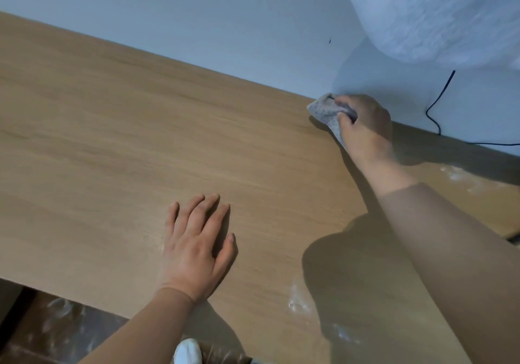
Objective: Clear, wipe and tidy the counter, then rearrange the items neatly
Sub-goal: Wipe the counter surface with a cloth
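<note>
A wooden counter [98, 138] runs on a slant across the frame, from the upper left down to the lower right, with its back edge meeting a pale wall [197, 12].

The left hand [197, 248] lies in the lower centre of the frame, palm down on the wood. Its fingers are straight and slightly spread, with the thumb out to the right, and it holds nothing.

The right hand [365, 130] is at the right of the frame, at the counter's back edge where it meets the wall, with the forearm reaching in from the lower right corner. Its fingers are curled round a bunched grey cloth [322, 110]. The cloth sticks out to the left of the hand and touches the counter right against the wall, and a strip of it shows below the fingers.

Whitish smears [298, 303] mark the wood in the lower right, near the shadow of the right arm, and more show at the right edge below the wall.

A thin black cable [436, 95] hangs down the wall to the right of the right hand and bends along the counter's back edge. A large white fluffy mass [436, 12] fills the upper right corner; what it is cannot be told.

Below the counter's front edge, in the lower left, a brown floor [42, 335] shows, and a white shoe [188, 351] sits at the bottom edge of the frame.
</note>
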`<act>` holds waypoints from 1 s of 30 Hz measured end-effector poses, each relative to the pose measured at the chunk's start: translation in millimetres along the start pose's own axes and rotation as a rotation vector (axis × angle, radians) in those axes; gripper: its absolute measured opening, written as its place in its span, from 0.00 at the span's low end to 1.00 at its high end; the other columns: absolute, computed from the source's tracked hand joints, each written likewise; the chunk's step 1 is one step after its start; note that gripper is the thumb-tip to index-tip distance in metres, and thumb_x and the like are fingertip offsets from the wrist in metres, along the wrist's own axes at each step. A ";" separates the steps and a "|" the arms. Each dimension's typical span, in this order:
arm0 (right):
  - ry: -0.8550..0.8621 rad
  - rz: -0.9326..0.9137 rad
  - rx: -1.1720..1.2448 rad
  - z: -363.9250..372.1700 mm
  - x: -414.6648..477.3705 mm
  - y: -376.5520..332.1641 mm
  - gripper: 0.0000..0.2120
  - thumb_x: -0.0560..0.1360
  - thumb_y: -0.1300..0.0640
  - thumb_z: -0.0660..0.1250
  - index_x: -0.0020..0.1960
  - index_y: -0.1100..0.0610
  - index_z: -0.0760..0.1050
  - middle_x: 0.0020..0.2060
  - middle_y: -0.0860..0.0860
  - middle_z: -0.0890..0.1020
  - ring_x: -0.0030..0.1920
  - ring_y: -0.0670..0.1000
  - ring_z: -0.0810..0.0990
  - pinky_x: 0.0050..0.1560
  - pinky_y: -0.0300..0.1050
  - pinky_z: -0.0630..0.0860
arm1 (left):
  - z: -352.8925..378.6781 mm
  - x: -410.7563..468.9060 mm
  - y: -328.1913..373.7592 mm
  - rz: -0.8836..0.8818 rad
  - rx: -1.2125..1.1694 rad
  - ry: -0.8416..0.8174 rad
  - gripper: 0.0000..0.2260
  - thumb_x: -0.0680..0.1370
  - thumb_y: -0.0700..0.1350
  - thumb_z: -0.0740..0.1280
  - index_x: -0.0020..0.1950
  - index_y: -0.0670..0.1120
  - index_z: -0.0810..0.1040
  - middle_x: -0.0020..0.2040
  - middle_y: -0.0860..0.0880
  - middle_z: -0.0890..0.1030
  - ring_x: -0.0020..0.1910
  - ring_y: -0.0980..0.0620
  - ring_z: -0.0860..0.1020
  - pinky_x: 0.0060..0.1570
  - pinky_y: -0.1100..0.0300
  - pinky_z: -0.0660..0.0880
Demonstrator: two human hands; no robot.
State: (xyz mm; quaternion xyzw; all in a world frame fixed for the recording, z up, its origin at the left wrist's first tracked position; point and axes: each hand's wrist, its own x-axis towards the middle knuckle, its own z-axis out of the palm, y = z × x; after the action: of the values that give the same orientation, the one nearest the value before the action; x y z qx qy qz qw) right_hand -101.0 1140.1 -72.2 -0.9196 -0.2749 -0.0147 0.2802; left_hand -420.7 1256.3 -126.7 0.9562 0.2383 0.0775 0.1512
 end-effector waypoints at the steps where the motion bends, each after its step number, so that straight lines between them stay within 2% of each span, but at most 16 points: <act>1: -0.009 0.002 -0.003 0.7 5.2 0.5 0.15 0.75 0.63 0.63 0.60 0.57 0.80 0.58 0.56 0.81 0.60 0.57 0.77 0.60 0.44 0.69 | 0.1 -0.2 0.0 -0.002 0.002 0.001 0.23 0.76 0.55 0.59 0.66 0.46 0.77 0.68 0.46 0.74 0.70 0.44 0.68 0.71 0.38 0.58; 6: -0.120 0.015 -0.061 24.1 22.0 8.6 0.18 0.77 0.61 0.60 0.65 0.54 0.76 0.62 0.55 0.78 0.63 0.57 0.74 0.63 0.47 0.69 | 1.1 -0.1 0.1 0.000 0.005 0.012 0.22 0.76 0.54 0.59 0.66 0.46 0.77 0.68 0.47 0.74 0.70 0.44 0.68 0.71 0.39 0.58; 9: -0.194 0.044 -0.010 43.1 14.2 17.3 0.21 0.79 0.56 0.57 0.71 0.55 0.70 0.70 0.52 0.70 0.70 0.54 0.67 0.72 0.48 0.61 | 1.3 0.0 -0.4 0.001 -0.003 0.014 0.22 0.76 0.54 0.59 0.66 0.46 0.77 0.68 0.47 0.74 0.71 0.44 0.68 0.72 0.39 0.57; 11: -0.208 0.055 -0.028 48.4 7.8 22.4 0.21 0.81 0.56 0.56 0.74 0.54 0.66 0.74 0.49 0.65 0.73 0.52 0.62 0.74 0.48 0.57 | 1.4 0.1 -0.4 0.000 -0.001 0.010 0.22 0.76 0.54 0.59 0.66 0.46 0.77 0.68 0.47 0.74 0.71 0.44 0.68 0.72 0.39 0.57; 13: -0.214 0.045 0.001 48.5 2.4 22.9 0.21 0.82 0.55 0.55 0.74 0.53 0.66 0.74 0.48 0.64 0.74 0.52 0.61 0.75 0.49 0.57 | 1.5 -0.2 -0.2 -0.006 -0.008 0.005 0.22 0.76 0.54 0.59 0.66 0.46 0.77 0.69 0.47 0.74 0.71 0.44 0.68 0.72 0.39 0.57; 18: -0.166 -0.030 -0.074 47.2 -30.6 16.7 0.20 0.82 0.56 0.56 0.74 0.56 0.67 0.74 0.51 0.67 0.74 0.52 0.62 0.73 0.50 0.59 | -0.6 -0.4 0.7 -0.017 -0.010 -0.011 0.22 0.76 0.55 0.58 0.66 0.46 0.77 0.69 0.47 0.74 0.71 0.44 0.68 0.72 0.40 0.56; 22: -0.116 -0.090 -0.105 46.4 -66.3 13.5 0.19 0.81 0.58 0.57 0.72 0.58 0.70 0.71 0.52 0.71 0.72 0.53 0.65 0.73 0.54 0.60 | -1.7 -0.3 1.4 -0.026 0.001 -0.030 0.23 0.77 0.56 0.57 0.67 0.47 0.76 0.69 0.47 0.73 0.71 0.45 0.67 0.74 0.42 0.54; 30: -0.131 -0.058 -0.093 42.3 -138.2 1.7 0.21 0.80 0.55 0.55 0.71 0.57 0.71 0.70 0.51 0.72 0.71 0.53 0.67 0.72 0.56 0.62 | -2.4 0.4 2.4 -0.033 0.015 -0.043 0.25 0.76 0.58 0.55 0.67 0.47 0.75 0.69 0.47 0.72 0.72 0.44 0.65 0.74 0.42 0.53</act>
State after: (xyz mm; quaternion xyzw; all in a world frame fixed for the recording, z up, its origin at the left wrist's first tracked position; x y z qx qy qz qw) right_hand -222.8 1092.4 -133.7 -0.9223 -0.3183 0.0247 0.2179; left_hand -419.8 1255.1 -123.6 0.9547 0.2512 0.0529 0.1504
